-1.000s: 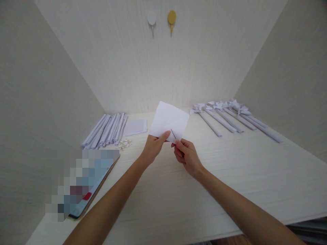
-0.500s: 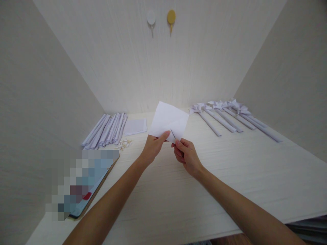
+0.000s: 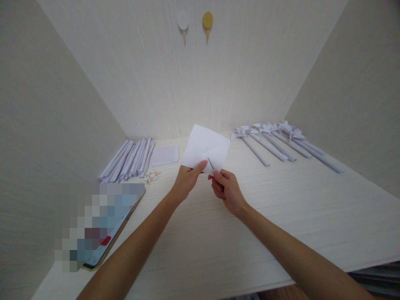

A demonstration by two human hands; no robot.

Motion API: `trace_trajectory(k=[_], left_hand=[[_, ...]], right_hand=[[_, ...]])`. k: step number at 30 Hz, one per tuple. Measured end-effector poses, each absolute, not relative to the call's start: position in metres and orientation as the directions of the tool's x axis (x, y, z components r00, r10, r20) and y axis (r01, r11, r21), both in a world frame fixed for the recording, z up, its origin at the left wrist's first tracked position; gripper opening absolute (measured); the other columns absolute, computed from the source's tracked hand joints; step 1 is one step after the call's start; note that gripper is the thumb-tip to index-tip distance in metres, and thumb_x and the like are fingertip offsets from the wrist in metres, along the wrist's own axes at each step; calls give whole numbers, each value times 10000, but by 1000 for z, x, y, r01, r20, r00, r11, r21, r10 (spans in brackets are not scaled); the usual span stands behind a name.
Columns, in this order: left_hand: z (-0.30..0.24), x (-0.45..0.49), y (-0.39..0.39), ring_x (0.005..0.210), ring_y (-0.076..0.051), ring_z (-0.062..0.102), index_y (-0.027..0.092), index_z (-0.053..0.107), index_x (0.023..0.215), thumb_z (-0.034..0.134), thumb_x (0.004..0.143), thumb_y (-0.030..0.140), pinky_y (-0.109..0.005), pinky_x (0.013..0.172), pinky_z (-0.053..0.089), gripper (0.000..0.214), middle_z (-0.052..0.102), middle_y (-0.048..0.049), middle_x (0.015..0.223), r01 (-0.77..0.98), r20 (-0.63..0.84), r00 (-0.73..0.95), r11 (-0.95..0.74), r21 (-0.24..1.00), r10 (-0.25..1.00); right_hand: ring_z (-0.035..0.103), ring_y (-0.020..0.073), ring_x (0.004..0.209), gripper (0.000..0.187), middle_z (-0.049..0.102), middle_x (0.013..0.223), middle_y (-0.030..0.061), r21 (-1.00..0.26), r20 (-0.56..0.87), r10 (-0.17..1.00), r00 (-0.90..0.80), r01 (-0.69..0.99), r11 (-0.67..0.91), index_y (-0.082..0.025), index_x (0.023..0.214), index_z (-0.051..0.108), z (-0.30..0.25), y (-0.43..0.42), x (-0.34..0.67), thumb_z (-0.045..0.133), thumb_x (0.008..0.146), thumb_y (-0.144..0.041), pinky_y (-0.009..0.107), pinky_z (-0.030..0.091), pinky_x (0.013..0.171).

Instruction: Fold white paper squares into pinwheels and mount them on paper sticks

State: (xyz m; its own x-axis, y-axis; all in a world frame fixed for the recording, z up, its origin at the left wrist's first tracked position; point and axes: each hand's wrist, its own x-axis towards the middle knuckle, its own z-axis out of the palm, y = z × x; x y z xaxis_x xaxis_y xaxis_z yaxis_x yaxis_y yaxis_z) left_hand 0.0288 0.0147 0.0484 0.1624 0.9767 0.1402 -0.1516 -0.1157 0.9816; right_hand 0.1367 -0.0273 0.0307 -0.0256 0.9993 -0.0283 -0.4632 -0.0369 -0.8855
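Note:
A square sheet of white paper [image 3: 204, 143] is held up above the table, tilted, with a faint crease across it. My left hand [image 3: 186, 179] grips its lower left edge, thumb on top and fingers underneath. At the lower right edge, my right hand [image 3: 227, 189] is closed on what look like small scissors [image 3: 211, 163]. One thin dark blade lies over the paper, pointing up and left; the handles are mostly hidden in my fingers.
Rolled paper sticks [image 3: 133, 160] lie at the left, beside stacked paper squares [image 3: 165, 155] and small pale pieces [image 3: 152, 177]. A phone [image 3: 106, 246] rests nearer. Paper pinwheels on sticks [image 3: 271, 143] line the back right. Two round hooks [image 3: 207, 21] are on the wall.

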Motion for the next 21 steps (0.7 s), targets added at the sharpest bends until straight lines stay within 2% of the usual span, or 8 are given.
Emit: trace_trajectory(k=[21], left_hand=[[48, 30, 15, 749, -151, 559, 124, 626, 809, 613, 648, 312, -299, 712, 463, 248, 634, -52, 798, -130, 144, 163, -123, 984, 976]], right_hand=[[176, -2, 279, 287, 300, 347, -114, -886, -26, 1000, -15, -463, -30, -149, 607, 501, 30, -27, 136, 592, 653, -418, 171, 63, 302]])
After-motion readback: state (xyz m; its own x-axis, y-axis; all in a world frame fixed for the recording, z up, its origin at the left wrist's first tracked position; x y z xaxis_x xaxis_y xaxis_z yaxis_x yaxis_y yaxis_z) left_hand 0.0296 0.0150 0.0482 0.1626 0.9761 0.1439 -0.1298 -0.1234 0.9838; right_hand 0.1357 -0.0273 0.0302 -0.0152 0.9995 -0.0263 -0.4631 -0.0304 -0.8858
